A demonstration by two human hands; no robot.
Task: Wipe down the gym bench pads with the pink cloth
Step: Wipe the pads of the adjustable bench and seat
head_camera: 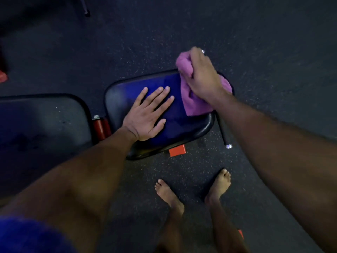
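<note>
A dark seat pad (127, 92) of the gym bench lies in the middle of the view, its surface shining blue. My left hand (147, 115) rests flat on it, fingers spread. My right hand (202, 73) grips the bunched pink cloth (193, 103) at the pad's far right corner, and the cloth hangs down onto the pad. A second, longer black pad (42, 123) sits to the left, past a red frame part (101, 127).
Speckled dark rubber floor (255, 42) surrounds the bench. A black bench leg with a metal end (228, 146) and a red frame end (177, 150) stick out near my bare feet (193, 190). Another leg (86, 12) stands at top left.
</note>
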